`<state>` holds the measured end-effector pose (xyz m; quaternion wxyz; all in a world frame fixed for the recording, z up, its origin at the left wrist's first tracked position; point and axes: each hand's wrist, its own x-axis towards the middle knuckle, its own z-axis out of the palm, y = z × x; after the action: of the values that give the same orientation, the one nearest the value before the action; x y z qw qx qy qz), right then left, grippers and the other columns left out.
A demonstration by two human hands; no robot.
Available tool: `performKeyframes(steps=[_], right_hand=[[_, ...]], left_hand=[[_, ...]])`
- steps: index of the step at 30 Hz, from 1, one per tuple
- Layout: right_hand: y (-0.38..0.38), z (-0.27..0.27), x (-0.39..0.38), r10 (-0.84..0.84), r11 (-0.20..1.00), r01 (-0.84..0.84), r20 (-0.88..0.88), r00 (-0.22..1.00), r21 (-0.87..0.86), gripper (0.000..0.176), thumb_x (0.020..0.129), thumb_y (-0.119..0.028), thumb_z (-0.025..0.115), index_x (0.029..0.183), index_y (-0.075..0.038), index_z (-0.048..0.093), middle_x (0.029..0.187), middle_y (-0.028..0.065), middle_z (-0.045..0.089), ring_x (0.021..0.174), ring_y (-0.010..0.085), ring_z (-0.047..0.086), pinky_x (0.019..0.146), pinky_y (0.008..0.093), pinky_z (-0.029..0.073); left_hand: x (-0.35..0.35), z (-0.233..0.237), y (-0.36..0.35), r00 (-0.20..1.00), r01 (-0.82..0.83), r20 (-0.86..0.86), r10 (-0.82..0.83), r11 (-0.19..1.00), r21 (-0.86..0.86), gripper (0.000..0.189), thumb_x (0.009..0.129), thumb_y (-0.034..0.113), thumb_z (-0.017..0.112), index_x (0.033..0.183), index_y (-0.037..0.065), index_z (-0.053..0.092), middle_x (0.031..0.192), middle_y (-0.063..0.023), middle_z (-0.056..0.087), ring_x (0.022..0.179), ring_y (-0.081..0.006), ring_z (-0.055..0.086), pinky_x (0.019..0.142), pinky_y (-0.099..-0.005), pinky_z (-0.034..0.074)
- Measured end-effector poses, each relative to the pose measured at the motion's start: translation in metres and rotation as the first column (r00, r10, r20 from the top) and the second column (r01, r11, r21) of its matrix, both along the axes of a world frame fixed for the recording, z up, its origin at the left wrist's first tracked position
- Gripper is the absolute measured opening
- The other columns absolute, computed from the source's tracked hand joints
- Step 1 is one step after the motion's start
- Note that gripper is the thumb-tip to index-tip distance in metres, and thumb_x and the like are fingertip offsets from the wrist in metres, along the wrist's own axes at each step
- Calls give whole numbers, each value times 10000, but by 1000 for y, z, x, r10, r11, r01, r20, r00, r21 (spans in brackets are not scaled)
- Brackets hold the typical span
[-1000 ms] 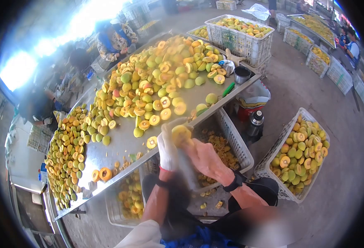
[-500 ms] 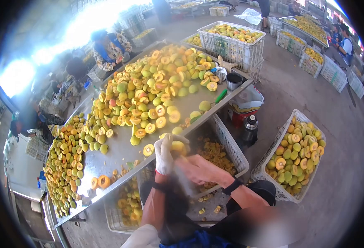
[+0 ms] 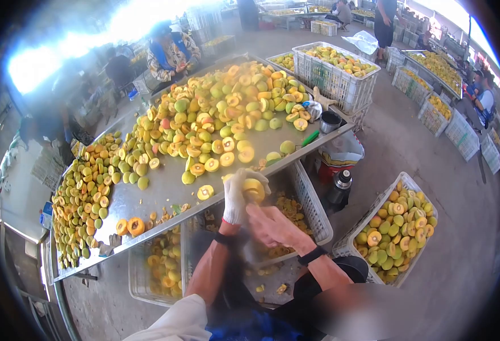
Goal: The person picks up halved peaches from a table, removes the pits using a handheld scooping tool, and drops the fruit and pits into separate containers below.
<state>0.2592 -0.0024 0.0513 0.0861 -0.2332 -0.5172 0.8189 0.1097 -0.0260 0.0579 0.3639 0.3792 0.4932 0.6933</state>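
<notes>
My left hand [image 3: 237,196], in a white knit glove, is closed around a yellow peach half [image 3: 254,190] just off the table's front edge. The half's cut, orange-yellow face shows beyond the gloved fingers. Close below it is my bare right hand [image 3: 275,226], its fingers curled toward the fruit. Whatever those fingers hold is hidden. Under both hands stands a white crate [image 3: 319,219] with small orange scraps [image 3: 289,213] in it. On the metal table [image 3: 164,190] lies a large heap of halved peaches [image 3: 204,119], some cut side up.
A crate of peach halves [image 3: 397,227] stands at my right, another crate [image 3: 142,278] under the table at left. A green-handled knife [image 3: 310,138], a metal cup [image 3: 330,121] and a thermos [image 3: 339,187] are near the right edge. A person [image 3: 172,54] sits across the table.
My view has shifted and turned slightly. The peach half in my left hand now shows its cut face more clearly, and my right hand remains close beneath it.
</notes>
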Motion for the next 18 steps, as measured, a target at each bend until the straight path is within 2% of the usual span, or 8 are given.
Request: performKeyframes(steps=[2, 4, 7, 8, 11, 13, 15, 18], right_hand=[[-10, -3, -4, -45, 999, 46, -51, 998, 14, 511, 1067, -542, 502, 774, -124, 477, 594, -76, 392, 424, 42, 346, 382, 239, 295], [-19, -9, -11, -108, 991, 115, -97, 989, 71, 531, 1070, -559, 491, 791, -108, 471, 593, -68, 383, 429, 29, 351, 375, 223, 299], [-17, -3, -1, -22, 998, 17, -90, 996, -56, 523, 1073, -547, 494, 785, -111, 465, 596, -64, 391, 429, 33, 358, 382, 228, 311], [-18, -2, 2, -28, 999, 22, -154, 988, -43, 521, 1074, -541, 496, 782, -110, 472, 587, -68, 379, 429, 39, 359, 387, 236, 314], [-18, -17, 3, -88, 995, 90, -71, 994, 31, 528, 1077, -546, 485, 779, -111, 483, 577, -68, 384, 424, 45, 359, 386, 244, 309], [-14, -28, 1, -155, 982, 160, -50, 987, 102, 475, 1081, -487, 494, 785, -116, 498, 565, -57, 400, 416, 55, 366, 384, 259, 302], [-7, -26, 0, -218, 967, 222, -44, 975, 127, 420, 1069, -443, 503, 809, -114, 520, 576, -48, 419, 430, 64, 382, 397, 271, 307], [-3, -19, -5, -286, 935, 296, -79, 955, 196, 449, 1073, -479, 507, 811, -116, 482, 583, -62, 407, 426, 38, 381, 384, 245, 307]], left_hand=[[-6, -10, 9, 960, -10, 279, 7, 1000, 7, 596, 1084, 494, 387, 988, 1, 709, 789, -124, 707, 633, -172, 648, 588, -282, 534], [-12, -10, 16, 806, -41, 590, 37, 999, -7, 596, 1085, 534, 385, 1053, 21, 688, 837, -116, 714, 652, -169, 651, 591, -280, 544], [-11, 12, -2, 901, -195, 396, 177, 981, 5, 596, 1090, 554, 367, 1110, 40, 668, 869, -95, 713, 666, -164, 660, 579, -275, 554], [-16, 26, -13, 926, -264, 273, 263, 964, -32, 588, 1103, 525, 348, 1101, 41, 682, 892, -81, 717, 694, -162, 669, 569, -277, 547], [-57, 42, -69, 933, -339, -135, 332, 940, -27, 590, 1118, 463, 325, 1096, 14, 706, 919, -82, 722, 791, -152, 683, 666, -268, 545], [-84, 41, -107, 849, -440, -322, 420, 898, 10, 585, 1120, 435, 331, 1076, 0, 719, 906, -78, 721, 811, -163, 688, 713, -273, 536], [-108, 38, -152, 732, -550, -512, 450, 833, -54, 556, 1113, 405, 367, 1049, -13, 728, 876, -93, 723, 814, -186, 695, 748, -295, 529], [-141, 26, -207, 451, -716, -864, 225, 669, -200, 445, 1065, 358, 487, 1044, -14, 731, 856, -160, 733, 826, -256, 719, 790, -352, 537]])
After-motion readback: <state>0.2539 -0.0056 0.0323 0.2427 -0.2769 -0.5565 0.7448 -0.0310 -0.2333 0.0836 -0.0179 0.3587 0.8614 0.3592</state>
